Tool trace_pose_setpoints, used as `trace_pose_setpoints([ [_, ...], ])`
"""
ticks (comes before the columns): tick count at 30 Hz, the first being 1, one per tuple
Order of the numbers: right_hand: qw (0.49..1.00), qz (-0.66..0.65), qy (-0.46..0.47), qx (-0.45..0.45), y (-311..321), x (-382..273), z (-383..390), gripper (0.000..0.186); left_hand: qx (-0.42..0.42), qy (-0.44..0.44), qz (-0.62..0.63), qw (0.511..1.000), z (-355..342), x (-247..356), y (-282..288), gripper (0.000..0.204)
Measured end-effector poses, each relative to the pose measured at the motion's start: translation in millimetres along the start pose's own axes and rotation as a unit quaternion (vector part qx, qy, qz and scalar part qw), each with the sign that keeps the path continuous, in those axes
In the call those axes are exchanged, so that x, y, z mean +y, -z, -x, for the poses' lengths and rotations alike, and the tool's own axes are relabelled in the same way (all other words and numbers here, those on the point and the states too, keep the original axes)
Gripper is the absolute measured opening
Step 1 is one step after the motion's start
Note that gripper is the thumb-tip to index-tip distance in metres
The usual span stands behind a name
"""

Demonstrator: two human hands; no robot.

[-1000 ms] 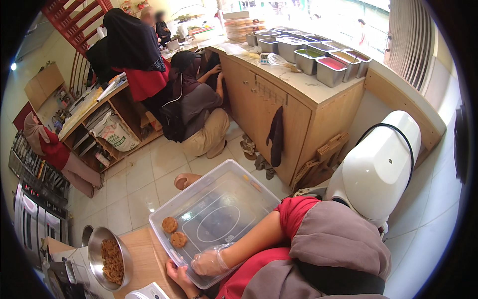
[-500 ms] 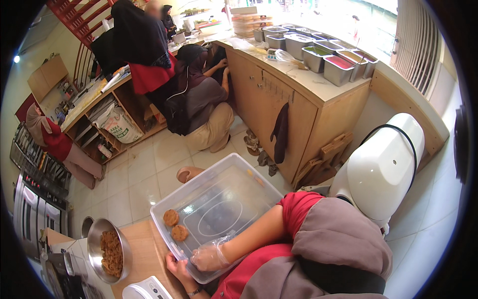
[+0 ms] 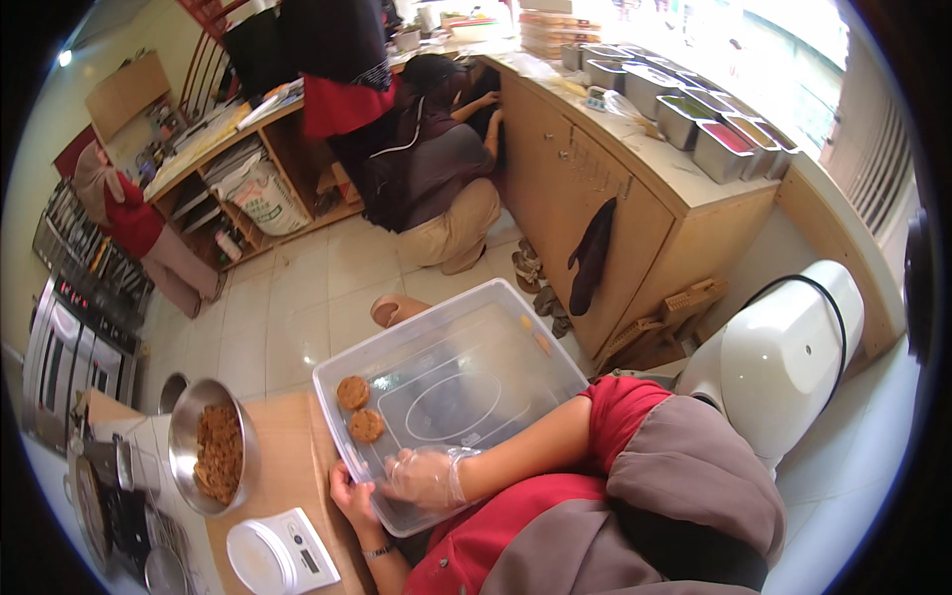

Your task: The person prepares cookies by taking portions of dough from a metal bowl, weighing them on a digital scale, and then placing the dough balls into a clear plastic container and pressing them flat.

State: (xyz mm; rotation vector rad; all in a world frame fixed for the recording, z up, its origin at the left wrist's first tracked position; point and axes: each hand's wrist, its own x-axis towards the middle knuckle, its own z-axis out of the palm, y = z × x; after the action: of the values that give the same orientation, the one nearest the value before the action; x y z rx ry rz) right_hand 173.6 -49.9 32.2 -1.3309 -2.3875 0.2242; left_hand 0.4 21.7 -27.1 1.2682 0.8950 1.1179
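Observation:
A clear plastic tub [image 3: 555,369] lies tilted in front of me. My left hand [image 3: 357,501] grips its near left rim, fingers wrapped over the edge. Inside the tub, near that corner, is my right hand [image 3: 421,478] in a clear plastic glove. Its fingers curl down toward the tub bottom, and what lies under them, if anything, is hidden. Two round brown patties [image 3: 352,393] sit by the tub's left wall, just beyond my right hand. To the left, a steel bowl [image 3: 178,436] holds a brown mixture [image 3: 218,451].
A white kitchen scale [image 3: 297,550] stands on the wooden worktop [image 3: 288,426]. At right is a large white stand mixer [image 3: 793,347]. One person [image 3: 436,169] crouches by the wooden cabinet [image 3: 565,228]; others stand farther back. Steel containers [image 3: 719,154] line the counter.
The whole view has shifted, bringing more of the scale into sight. My right hand has lifted slightly and its back shows more. My left hand keeps its hold on the rim.

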Motion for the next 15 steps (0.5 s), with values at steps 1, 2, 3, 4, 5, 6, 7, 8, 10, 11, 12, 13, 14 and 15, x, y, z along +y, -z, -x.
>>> trace_pose_setpoints([
  [1, 1.000, -0.006, 0.006, -0.008, -3, 1, 0, 0.024, 0.010, 0.005, 0.001, 1.000, 0, -1, -1, 0.042],
  [2, 0.998, -0.001, -0.010, -0.069, -6, 1, -3, 0.025, 0.003, -0.002, -0.011, 1.000, -1, -1, -1, 0.042],
  [3, 0.991, 0.005, -0.025, -0.128, -9, 3, -5, 0.027, -0.003, -0.009, -0.023, 1.000, -1, 0, -2, 0.041],
  [4, 0.990, 0.003, -0.014, -0.137, -11, 6, -5, 0.027, -0.004, 0.005, -0.012, 1.000, 0, 2, -3, 0.040],
  [5, 0.993, 0.008, 0.032, -0.112, -11, 9, -4, 0.026, 0.011, 0.008, -0.009, 1.000, 0, 3, -4, 0.040],
  [6, 0.993, 0.009, 0.078, -0.085, -14, 11, -3, 0.026, -0.001, 0.001, -0.012, 1.000, 0, 1, -3, 0.040],
  [7, 0.992, 0.003, 0.089, -0.095, -15, 14, -4, 0.026, -0.012, -0.006, -0.015, 1.000, 0, 1, -3, 0.039],
  [8, 0.993, -0.013, 0.097, -0.060, -16, 17, -4, 0.026, -0.009, -0.006, -0.009, 1.000, 1, 2, -5, 0.038],
  [10, 0.996, -0.040, 0.068, -0.051, -8, 14, -7, 0.026, 0.004, 0.005, -0.016, 1.000, 2, 4, -4, 0.038],
  [11, 0.994, -0.049, 0.072, -0.065, -7, 17, -6, 0.026, -0.006, 0.009, -0.022, 1.000, 1, 3, -6, 0.038],
  [12, 0.992, -0.051, 0.057, -0.102, -7, 16, -7, 0.029, -0.007, -0.007, -0.028, 1.000, 1, 0, -3, 0.038],
  [13, 0.988, -0.054, 0.044, -0.139, -8, 16, -9, 0.033, -0.007, -0.022, -0.036, 0.999, 1, -3, 1, 0.038],
  [14, 0.984, -0.068, 0.054, -0.156, -9, 21, -8, 0.033, -0.010, -0.014, -0.034, 0.999, 1, -2, 1, 0.038],
  [15, 0.983, -0.100, 0.108, -0.105, -10, 27, -6, 0.036, -0.009, -0.004, -0.035, 0.999, 3, 0, -1, 0.038],
])
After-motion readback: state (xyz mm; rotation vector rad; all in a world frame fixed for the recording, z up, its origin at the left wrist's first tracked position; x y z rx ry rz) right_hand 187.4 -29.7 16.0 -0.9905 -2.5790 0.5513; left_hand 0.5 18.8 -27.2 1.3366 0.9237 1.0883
